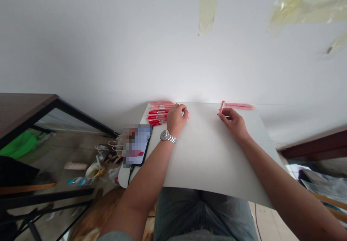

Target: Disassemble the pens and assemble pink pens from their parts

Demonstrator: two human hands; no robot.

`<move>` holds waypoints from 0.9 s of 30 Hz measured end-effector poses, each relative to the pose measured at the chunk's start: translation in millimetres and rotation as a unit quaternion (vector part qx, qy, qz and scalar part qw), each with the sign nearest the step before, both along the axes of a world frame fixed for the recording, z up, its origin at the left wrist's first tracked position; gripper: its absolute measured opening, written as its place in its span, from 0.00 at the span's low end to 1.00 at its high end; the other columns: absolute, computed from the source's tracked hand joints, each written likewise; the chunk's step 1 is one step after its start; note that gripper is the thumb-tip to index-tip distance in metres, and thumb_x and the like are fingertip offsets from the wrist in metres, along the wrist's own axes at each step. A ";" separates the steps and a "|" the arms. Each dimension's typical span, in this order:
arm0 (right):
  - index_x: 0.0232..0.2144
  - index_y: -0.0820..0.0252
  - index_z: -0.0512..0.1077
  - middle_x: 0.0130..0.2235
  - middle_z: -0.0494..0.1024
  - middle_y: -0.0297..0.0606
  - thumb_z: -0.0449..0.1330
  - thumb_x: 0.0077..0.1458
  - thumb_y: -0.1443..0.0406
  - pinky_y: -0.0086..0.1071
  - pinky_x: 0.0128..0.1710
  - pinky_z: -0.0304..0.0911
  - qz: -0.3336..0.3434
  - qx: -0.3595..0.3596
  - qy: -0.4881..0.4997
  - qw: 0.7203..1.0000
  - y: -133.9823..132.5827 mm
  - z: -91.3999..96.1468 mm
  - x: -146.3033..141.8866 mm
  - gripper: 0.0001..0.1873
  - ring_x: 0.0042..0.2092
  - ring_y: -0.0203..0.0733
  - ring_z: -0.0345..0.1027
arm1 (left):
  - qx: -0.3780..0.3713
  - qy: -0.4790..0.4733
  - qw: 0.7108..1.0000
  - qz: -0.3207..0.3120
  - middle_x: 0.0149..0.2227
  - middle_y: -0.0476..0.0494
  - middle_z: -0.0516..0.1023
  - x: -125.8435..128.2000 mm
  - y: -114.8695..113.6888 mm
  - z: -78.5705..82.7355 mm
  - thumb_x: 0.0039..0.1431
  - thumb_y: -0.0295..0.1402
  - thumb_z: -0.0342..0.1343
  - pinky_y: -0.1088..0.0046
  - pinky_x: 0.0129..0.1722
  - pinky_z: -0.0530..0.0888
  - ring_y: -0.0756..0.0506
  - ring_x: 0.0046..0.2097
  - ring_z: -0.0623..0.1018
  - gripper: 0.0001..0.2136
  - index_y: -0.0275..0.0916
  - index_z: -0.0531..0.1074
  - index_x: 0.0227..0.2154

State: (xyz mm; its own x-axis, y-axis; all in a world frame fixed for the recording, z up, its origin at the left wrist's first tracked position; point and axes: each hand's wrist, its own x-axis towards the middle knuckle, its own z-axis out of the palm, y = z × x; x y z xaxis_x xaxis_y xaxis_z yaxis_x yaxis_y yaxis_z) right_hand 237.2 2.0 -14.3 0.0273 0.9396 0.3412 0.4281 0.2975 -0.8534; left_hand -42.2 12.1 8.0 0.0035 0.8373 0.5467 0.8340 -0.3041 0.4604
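Note:
My left hand (176, 120) rests curled at the far edge of a white board (211, 158), just right of a group of several red pens (159, 113) lying side by side. A thin pink sliver shows at its fingertips, too small to identify. My right hand (233, 123) is pinched around a pink pen (222, 107), which stands tilted up from the fingers. Just beyond that hand, a few pink pens (240, 106) lie in a row along the far edge. A silver wristwatch (168, 136) circles my left wrist.
A tablet (137, 145) with a pixelated screen and black cable lies left of the board. Beyond it are white cords (114, 145), a cup (92, 172) and a bottle (77, 181). A white wall (162, 46) with yellowish tape (208, 8) rises ahead. A dark table (24, 111) stands left.

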 end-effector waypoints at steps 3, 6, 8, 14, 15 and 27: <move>0.41 0.55 0.76 0.42 0.82 0.40 0.64 0.59 0.46 0.42 0.45 0.74 0.000 0.002 -0.001 1.000 -0.5 1.3 -0.5 0.20 0.41 0.45 0.77 | 0.005 0.002 1.000 0.001 0.36 0.43 0.77 -0.1 0.5 -0.7 0.66 0.29 0.54 0.65 0.41 0.71 0.43 0.39 0.76 0.06 0.43 0.75 0.35; 0.40 0.55 0.75 0.41 0.81 0.40 0.64 0.58 0.46 0.41 0.44 0.74 -0.004 0.003 0.008 1.000 -0.6 0.8 -0.3 0.20 0.41 0.45 0.77 | 0.002 0.001 1.000 0.002 0.36 0.43 0.77 -0.6 0.9 -0.8 0.66 0.29 0.54 0.65 0.41 0.71 0.43 0.39 0.76 0.06 0.43 0.75 0.34; 0.40 0.55 0.74 0.40 0.81 0.40 0.65 0.58 0.47 0.41 0.43 0.73 -0.004 -0.001 0.012 1.000 -0.4 -0.2 0.2 0.20 0.40 0.45 0.76 | -0.001 0.001 1.000 0.003 0.36 0.43 0.77 -1.1 1.0 -0.7 0.66 0.29 0.54 0.65 0.41 0.71 0.43 0.39 0.75 0.06 0.43 0.74 0.34; 0.39 0.55 0.73 0.37 0.80 0.39 0.64 0.58 0.46 0.39 0.41 0.73 -0.011 -0.005 0.012 1.000 0.6 -2.6 1.3 0.21 0.38 0.44 0.75 | -0.004 0.015 1.000 0.008 0.36 0.43 0.76 -1.8 0.2 0.3 0.65 0.29 0.55 0.64 0.40 0.71 0.43 0.39 0.75 0.06 0.43 0.75 0.33; 0.39 0.55 0.73 0.37 0.80 0.39 0.64 0.58 0.46 0.40 0.42 0.73 -0.013 -0.004 0.012 1.000 0.6 -2.6 1.3 0.21 0.37 0.44 0.75 | -0.004 0.021 1.000 0.009 0.36 0.43 0.76 -1.6 -0.2 0.6 0.65 0.28 0.55 0.64 0.40 0.71 0.42 0.39 0.75 0.06 0.43 0.74 0.32; 0.41 0.55 0.74 0.39 0.80 0.40 0.64 0.58 0.45 0.39 0.39 0.72 -0.013 -0.024 0.014 1.000 -2.3 0.7 -0.4 0.22 0.37 0.44 0.75 | -0.034 0.096 0.995 -0.015 0.39 0.40 0.73 0.6 -5.0 3.4 0.61 0.29 0.60 0.57 0.45 0.70 0.37 0.44 0.73 0.02 0.44 0.76 0.35</move>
State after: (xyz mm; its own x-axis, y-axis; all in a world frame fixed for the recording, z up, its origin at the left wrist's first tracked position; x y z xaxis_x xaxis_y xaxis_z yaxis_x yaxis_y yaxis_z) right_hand 236.8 -0.2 -13.6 0.0608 0.9536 0.2949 0.4110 0.2453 -0.8780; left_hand -41.6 7.1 11.4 0.1289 0.8699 0.4760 0.8993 -0.3048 0.3136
